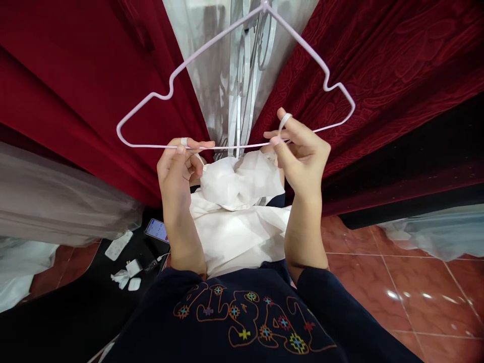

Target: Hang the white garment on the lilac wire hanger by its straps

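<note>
A pale lilac clothes hanger (219,41) hangs in front of me, its lower bar running level across both hands. My left hand (176,164) pinches that bar between thumb and index finger, and a thin white band circles the index finger. My right hand (302,159) holds a thin white strap (282,122) stretched between its raised index finger and thumb, at the bar. Below the bar, a white garment (238,181) with thin straps hangs bunched between my hands and spreads over my lap. The fingers under the bar are partly hidden.
Dark red curtains (75,70) hang on both sides, with a sheer white curtain (204,60) behind the hanger. At lower left, a phone (157,230), a white charger plug (133,267) and small white items lie on a black surface (68,312). Red floor tiles (378,282) show at right.
</note>
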### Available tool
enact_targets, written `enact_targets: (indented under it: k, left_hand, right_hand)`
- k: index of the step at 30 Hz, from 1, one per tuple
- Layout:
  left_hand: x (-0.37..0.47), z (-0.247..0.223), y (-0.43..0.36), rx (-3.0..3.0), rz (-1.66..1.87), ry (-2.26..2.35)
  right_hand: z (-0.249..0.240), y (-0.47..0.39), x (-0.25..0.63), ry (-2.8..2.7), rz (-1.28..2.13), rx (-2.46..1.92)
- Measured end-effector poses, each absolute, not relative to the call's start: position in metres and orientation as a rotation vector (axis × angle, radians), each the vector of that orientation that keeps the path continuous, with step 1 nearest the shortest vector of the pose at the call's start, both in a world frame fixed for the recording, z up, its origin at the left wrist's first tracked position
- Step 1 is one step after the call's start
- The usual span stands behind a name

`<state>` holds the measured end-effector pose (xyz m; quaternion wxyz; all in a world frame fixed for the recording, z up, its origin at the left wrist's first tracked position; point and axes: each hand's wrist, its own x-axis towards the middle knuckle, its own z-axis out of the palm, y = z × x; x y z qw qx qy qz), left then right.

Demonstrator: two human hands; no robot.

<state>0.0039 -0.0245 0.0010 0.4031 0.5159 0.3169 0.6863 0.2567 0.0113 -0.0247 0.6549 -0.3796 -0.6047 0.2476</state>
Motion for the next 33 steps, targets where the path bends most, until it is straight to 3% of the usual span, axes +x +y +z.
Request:
enact_targets:
  k: [15,21,24,33]
  left_hand:
    - [0.005,0.003,-0.03,1.204,1.819,0.87]
    - [-0.039,-0.015,-0.013,1.127,2.562,1.043]
    - [-0.063,-0.021,-0.005,1.336,2.723,0.973]
    - [-0.054,0.011,0.01,1.751,2.129,0.911]
  right_hand:
    - [-0.037,0.025,0.258,-1.416,0.484,-0.856]
    - [-0.041,0.029,0.272,-1.385,0.381,-0.884]
    - [-0.038,0.029,0.28,-1.388,0.347,-0.925]
    - [-0.04,0.025,0.283,-1.331,0.429,-0.921]
